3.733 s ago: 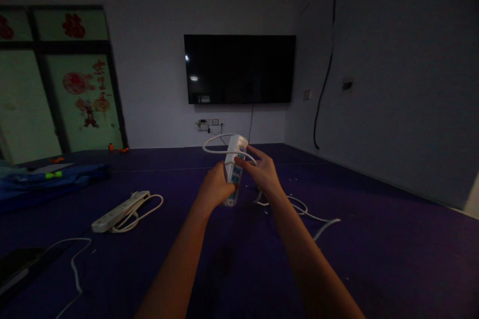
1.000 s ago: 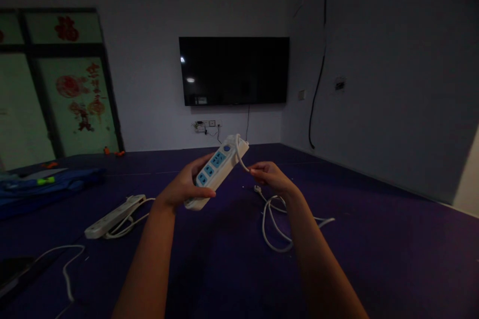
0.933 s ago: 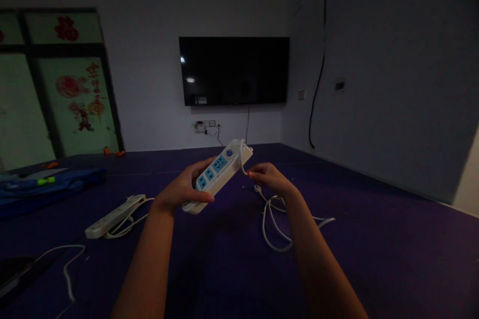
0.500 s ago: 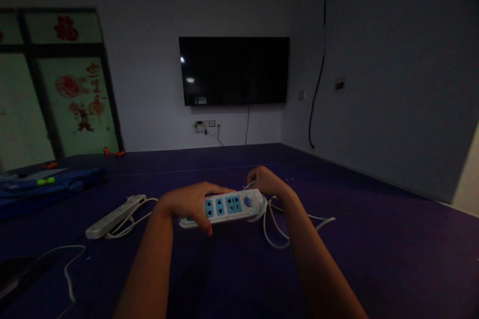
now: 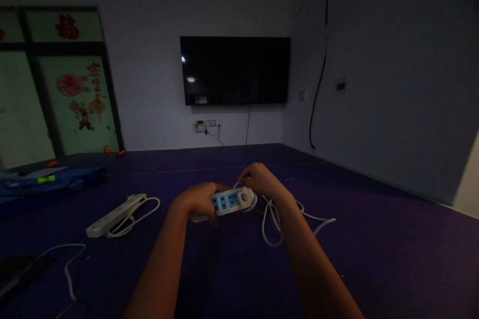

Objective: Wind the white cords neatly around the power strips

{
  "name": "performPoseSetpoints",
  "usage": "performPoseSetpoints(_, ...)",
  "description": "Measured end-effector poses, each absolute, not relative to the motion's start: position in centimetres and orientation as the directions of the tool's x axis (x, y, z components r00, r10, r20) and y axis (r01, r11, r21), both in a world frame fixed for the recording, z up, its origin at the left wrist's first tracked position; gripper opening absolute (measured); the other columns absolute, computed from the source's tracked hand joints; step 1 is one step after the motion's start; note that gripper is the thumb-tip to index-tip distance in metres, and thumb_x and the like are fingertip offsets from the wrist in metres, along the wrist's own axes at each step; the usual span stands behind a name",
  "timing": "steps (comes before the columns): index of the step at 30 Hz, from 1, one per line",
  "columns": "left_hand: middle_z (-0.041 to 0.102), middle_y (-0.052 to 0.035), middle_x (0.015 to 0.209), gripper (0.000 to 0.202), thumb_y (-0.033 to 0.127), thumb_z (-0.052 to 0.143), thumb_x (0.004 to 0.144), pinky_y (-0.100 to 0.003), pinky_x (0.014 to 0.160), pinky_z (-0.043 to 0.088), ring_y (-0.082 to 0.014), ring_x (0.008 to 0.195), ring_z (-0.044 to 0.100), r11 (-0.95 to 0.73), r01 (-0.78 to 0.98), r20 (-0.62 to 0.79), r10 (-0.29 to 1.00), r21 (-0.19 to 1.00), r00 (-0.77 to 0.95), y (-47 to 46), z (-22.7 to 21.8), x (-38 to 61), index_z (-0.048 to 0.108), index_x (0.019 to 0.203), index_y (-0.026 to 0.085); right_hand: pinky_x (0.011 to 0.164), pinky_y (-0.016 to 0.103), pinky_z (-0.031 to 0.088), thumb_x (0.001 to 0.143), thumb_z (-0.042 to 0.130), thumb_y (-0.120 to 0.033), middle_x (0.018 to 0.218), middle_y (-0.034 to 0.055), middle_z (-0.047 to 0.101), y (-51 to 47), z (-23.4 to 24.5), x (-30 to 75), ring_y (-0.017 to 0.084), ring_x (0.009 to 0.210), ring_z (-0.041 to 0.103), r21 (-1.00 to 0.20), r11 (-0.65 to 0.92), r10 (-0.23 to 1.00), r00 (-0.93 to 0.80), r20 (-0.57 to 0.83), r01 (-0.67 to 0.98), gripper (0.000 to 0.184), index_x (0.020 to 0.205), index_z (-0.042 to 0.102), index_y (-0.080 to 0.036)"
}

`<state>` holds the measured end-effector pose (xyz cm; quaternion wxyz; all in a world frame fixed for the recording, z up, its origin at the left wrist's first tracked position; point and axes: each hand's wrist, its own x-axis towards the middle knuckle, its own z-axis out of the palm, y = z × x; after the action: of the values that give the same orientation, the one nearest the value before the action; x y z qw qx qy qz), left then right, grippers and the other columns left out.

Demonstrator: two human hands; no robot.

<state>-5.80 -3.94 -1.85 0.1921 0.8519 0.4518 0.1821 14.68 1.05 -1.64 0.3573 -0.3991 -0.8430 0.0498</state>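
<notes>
My left hand (image 5: pixel 198 200) grips a white power strip (image 5: pixel 229 201) with blue sockets, held low and level over the purple floor, sockets facing me. My right hand (image 5: pixel 258 179) is closed just behind the strip's right end, pinching its white cord (image 5: pixel 275 219). The cord loops down from that end and trails across the floor to the right. How the right fingers sit on the cord is partly hidden by the strip.
A second white power strip (image 5: pixel 112 215) with a coiled cord lies on the floor at the left. Another white cable (image 5: pixel 71 264) lies at the lower left beside a dark object. Blue fabric (image 5: pixel 48 184) sits far left. A wall-mounted TV (image 5: pixel 235 70) hangs ahead.
Over the last second the strip went from tilted up at chest height to level and low near the floor. My right hand stayed at its cord end.
</notes>
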Motion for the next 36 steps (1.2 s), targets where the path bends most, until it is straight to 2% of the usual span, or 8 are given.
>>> performPoseSetpoints(4,0.068,-0.0037,0.11,0.079,0.015,0.071,0.043,-0.032,0.078,0.043,-0.0275,0.098,0.06,-0.508,0.688,0.239,0.859,0.519,0.453,-3.3,-2.2,-6.7,0.058,0.12,0.029,0.055,0.025,0.037,0.072,0.051,-0.013,0.057,0.0051,0.066,0.6,-1.1,13.9,0.015,0.056,0.057,-0.375,0.672,0.702,-0.387,0.598,0.639,0.024,0.061,0.072,-0.016)
performPoseSetpoints(8,0.063,-0.0052,0.119,0.088,0.016,0.075,0.042,-0.035,0.088,0.04,-0.0299,0.108,0.056,-0.464,0.702,0.294,0.886,0.54,0.36,-2.6,-2.6,-7.4,0.051,0.126,0.03,0.055,0.023,0.038,0.076,0.05,-0.019,0.061,0.0048,0.067,0.7,-1.1,13.1,0.014,0.058,0.058,-0.53,0.654,0.742,-0.32,0.589,0.54,0.025,0.063,0.071,-0.015)
performPoseSetpoints(11,0.061,-0.0053,0.121,0.089,0.017,0.077,0.042,-0.038,0.092,0.037,-0.0322,0.113,0.053,-0.43,0.709,0.353,0.897,0.559,0.267,-2.3,-2.7,-7.6,0.05,0.126,0.032,0.05,0.022,0.037,0.076,0.052,-0.025,0.06,0.0041,0.066,1.1,-1.5,12.5,0.012,0.052,0.053,-0.702,0.593,0.802,-0.218,0.556,0.395,0.024,0.078,0.072,-0.013)
performPoseSetpoints(15,0.058,-0.008,0.124,0.091,0.021,0.078,0.042,-0.043,0.093,0.035,-0.035,0.114,0.051,-0.405,0.711,0.436,0.887,0.575,0.153,-2.1,-2.5,-7.7,0.048,0.128,0.03,0.039,0.021,0.031,0.073,0.056,-0.038,0.055,0.0015,0.062,1.2,-2.0,11.7,0.008,0.039,0.042,-0.838,0.538,0.833,-0.214,0.511,0.095,0.04,0.099,0.067,-0.01)
performPoseSetpoints(19,0.06,-0.0071,0.122,0.089,0.018,0.079,0.042,-0.044,0.092,0.035,-0.0339,0.112,0.051,-0.444,0.632,0.505,0.858,0.635,0.095,-1.9,-2.3,-7.4,0.05,0.126,0.031,0.037,0.019,0.029,0.069,0.061,-0.045,0.05,-0.0014,0.057,0.8,-1.9,11.3,0.006,0.037,0.039,-0.85,0.525,0.82,-0.24,0.519,-0.043,0.042,0.092,0.066,-0.011)
performPoseSetpoints(25,0.063,-0.009,0.109,0.085,0.016,0.077,0.046,-0.037,0.083,0.043,-0.0246,0.095,0.059,-0.423,0.434,0.518,0.847,0.795,-0.123,-2.2,-1.6,-7.1,0.047,0.125,0.019,0.036,0.018,0.019,0.066,0.061,-0.056,0.044,-0.0046,0.047,0.8,-1.7,12.6,0.003,0.036,0.031,-0.879,0.476,0.838,-0.289,0.463,-0.028,0.044,0.072,0.064,-0.012)
performPoseSetpoints(30,0.063,-0.0086,0.108,0.083,0.011,0.078,0.042,-0.034,0.08,0.046,-0.0232,0.095,0.059,-0.419,0.187,0.435,0.899,0.888,-0.052,-4.2,-0.2,-6.8,0.05,0.12,0.016,0.038,0.019,0.016,0.063,0.063,-0.059,0.045,-0.0068,0.042,1.7,-2.4,13.1,0.003,0.037,0.028,-0.87,0.493,0.833,-0.279,0.479,-0.022,0.048,0.072,0.063,-0.012)
performPoseSetpoints(36,0.061,-0.0099,0.115,0.083,0.011,0.08,0.042,-0.036,0.087,0.043,-0.025,0.103,0.056,-0.459,0.056,0.456,0.888,0.886,0.062,-5.2,0.4,-6.4,0.052,0.12,0.016,0.039,0.02,0.015,0.063,0.06,-0.064,0.043,-0.0083,0.034,3.0,-3.6,13.5,0.003,0.037,0.025,-0.875,0.481,0.823,-0.314,0.473,-0.056,0.05,0.064,0.059,-0.014)
